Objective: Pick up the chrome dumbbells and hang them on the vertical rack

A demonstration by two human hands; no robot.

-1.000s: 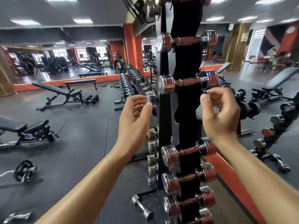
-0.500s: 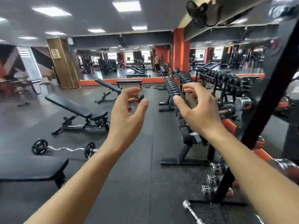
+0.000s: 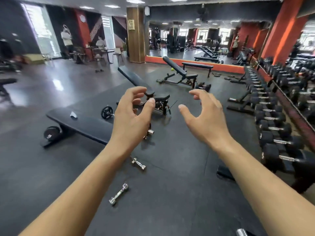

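Observation:
Two chrome dumbbells lie on the black rubber floor below my forearms: a small one (image 3: 138,164) and a longer thin one (image 3: 118,194) nearer to me. A third chrome dumbbell (image 3: 149,133) shows partly behind my left hand. Another chrome end (image 3: 240,233) pokes in at the bottom edge. My left hand (image 3: 132,116) and my right hand (image 3: 203,119) float in mid-air, fingers loosely curled, both holding nothing. The vertical rack is out of view.
A flat black bench (image 3: 81,123) stands to the left with a black weight plate (image 3: 51,132) by its foot. Incline benches (image 3: 177,72) stand further off. A long rack of black dumbbells (image 3: 272,116) runs along the mirrored right wall.
My view has swung left, away from the vertical rack, which has left the frame. Chrome dumbbells on the floor have come into sight. Both hands stay empty.

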